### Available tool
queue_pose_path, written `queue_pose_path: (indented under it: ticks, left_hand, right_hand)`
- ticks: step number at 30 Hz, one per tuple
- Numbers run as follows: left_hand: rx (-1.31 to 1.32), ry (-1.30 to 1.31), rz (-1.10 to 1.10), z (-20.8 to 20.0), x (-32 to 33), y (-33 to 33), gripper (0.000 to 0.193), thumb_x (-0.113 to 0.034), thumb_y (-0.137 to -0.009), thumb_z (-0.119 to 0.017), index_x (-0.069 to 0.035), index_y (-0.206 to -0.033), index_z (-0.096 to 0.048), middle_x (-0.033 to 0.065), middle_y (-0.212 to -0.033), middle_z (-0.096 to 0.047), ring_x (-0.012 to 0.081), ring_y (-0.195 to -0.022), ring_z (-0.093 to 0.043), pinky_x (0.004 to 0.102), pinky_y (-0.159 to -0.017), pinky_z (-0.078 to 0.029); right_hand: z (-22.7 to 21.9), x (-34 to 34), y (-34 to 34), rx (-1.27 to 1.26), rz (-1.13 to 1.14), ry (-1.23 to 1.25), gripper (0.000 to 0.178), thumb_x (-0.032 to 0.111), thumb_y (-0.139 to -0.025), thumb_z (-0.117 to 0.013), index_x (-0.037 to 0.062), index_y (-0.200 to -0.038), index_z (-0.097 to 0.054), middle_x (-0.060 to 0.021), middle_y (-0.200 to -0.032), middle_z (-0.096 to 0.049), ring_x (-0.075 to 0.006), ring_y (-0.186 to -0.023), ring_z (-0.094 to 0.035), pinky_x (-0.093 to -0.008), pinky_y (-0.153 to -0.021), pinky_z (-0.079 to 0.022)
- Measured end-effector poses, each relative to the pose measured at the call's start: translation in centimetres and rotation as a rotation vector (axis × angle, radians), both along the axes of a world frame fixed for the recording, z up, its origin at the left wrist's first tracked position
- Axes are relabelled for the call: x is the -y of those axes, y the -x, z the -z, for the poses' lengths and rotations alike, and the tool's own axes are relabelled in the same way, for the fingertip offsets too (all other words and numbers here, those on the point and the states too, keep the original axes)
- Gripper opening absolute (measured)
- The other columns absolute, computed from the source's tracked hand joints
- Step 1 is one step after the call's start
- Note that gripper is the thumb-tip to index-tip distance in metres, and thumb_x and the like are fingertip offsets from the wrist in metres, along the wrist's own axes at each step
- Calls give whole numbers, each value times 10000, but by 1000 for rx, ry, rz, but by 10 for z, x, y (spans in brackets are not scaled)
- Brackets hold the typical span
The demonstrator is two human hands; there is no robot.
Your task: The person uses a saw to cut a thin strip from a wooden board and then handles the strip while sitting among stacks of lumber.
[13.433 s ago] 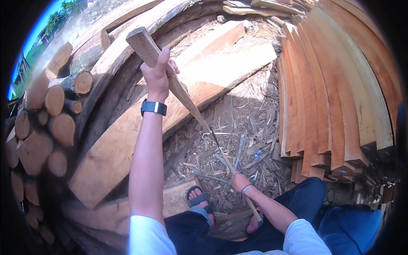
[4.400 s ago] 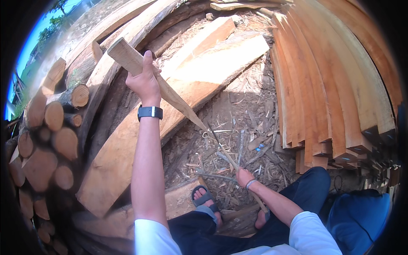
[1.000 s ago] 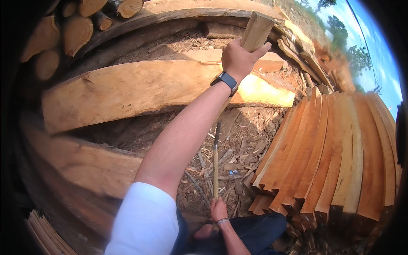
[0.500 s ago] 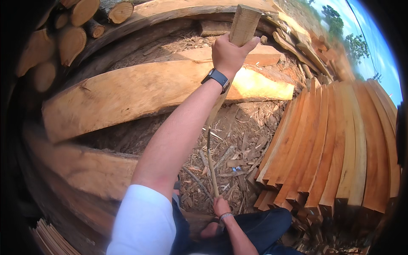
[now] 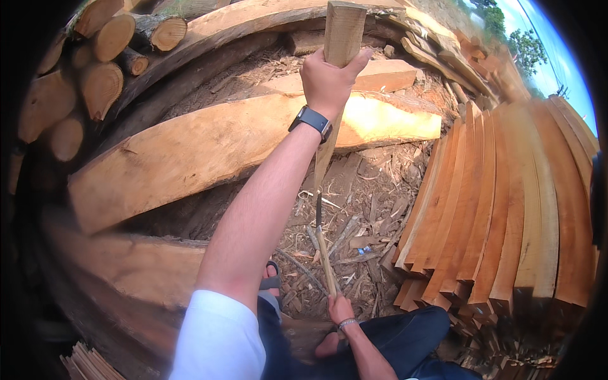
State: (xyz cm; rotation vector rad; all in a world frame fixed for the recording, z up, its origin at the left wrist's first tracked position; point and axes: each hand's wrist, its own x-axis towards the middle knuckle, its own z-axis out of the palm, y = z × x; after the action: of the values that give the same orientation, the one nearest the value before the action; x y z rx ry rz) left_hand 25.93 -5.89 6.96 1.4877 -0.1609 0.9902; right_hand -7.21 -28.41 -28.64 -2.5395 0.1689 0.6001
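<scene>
My left hand (image 5: 332, 82), with a dark watch at the wrist, is wrapped round the upper part of a long wooden board (image 5: 345, 31). The board stands on end, tapering toward its lower tip. Below it, my right hand (image 5: 341, 308) grips the long wooden handle of a narrow dark-bladed knife (image 5: 318, 212). The blade points up and away, meeting the board's lower tip in the picture; whether they touch, I cannot tell. A bracelet circles my right wrist.
A thick sawn slab (image 5: 209, 145) lies across behind the board. On the right stand stacked orange-brown planks (image 5: 491, 202). Cut logs (image 5: 107, 82) are piled at the far left. Bark and wood chips (image 5: 367, 209) cover the ground. A sandalled foot (image 5: 271, 278) shows near my left arm.
The view has turned slightly. My left hand and the board have shifted left against the slab behind, and the board stands more upright. Both hands keep their grip.
</scene>
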Motion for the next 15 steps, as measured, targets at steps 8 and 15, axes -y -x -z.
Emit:
queue_pose_path:
  ticks: [8,15]
  left_hand:
    - [6,73,64,-1,5,-1,469,-431,-738,-828,9,-847,-708,89,-666,-695,154,-606,-677,302,-594,-540]
    - [28,22,-32,-1,2,-3,480,-440,-732,-828,7,-866,-715,99,-697,-712,162,-633,-691,310,-612,-546]
  right_hand:
    - [7,0,1,-255,249,-575,312,351,-1008,-491,41,-988,-527,-121,-569,-555,-265,-419,-560,-419,-398,-468]
    - [-31,-2,-24,-89,500,-966,315,336,-1024,-468,28,-968,-498,-71,-547,-488,-165,-349,-477,-357,-325,-421]
